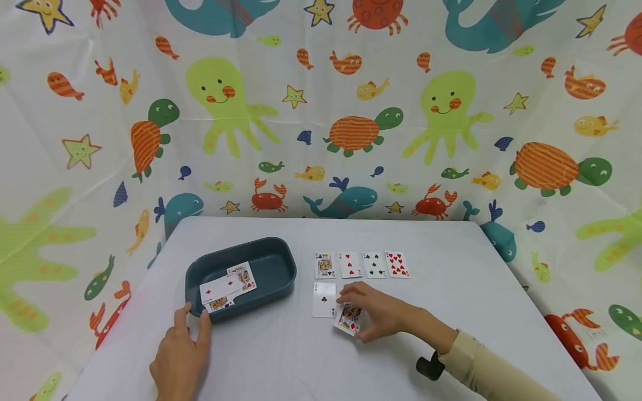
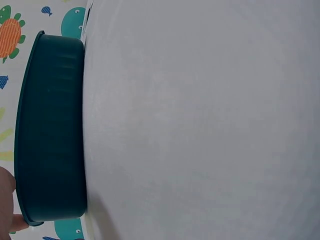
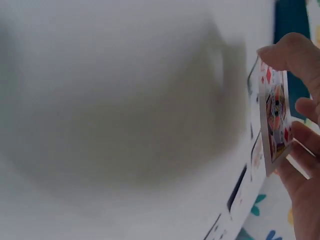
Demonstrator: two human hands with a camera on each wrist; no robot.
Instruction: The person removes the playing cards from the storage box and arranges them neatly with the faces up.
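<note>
My right hand (image 1: 373, 314) holds a diamonds face card (image 1: 348, 318) between thumb and fingertips, just above the table. In the right wrist view that face card (image 3: 276, 112) is tilted, its face toward the camera. Beside it on the left, a clubs card (image 1: 324, 301) lies face up. At the near left corner of the dark teal tray (image 1: 276, 289), my left hand (image 1: 179, 356) grips the rim with thumb and finger. Inside the tray lie overlapping cards, among them a diamonds card (image 1: 218, 288) and a face card (image 1: 244, 275).
A row of several face-up cards lies behind the right hand: a face card (image 1: 324, 265), a hearts card (image 1: 350, 265), a spades card (image 1: 374, 264) and another hearts card (image 1: 398, 264). White cloth covers the table (image 1: 261, 356). A sea-animal curtain (image 1: 301, 184) hangs behind it.
</note>
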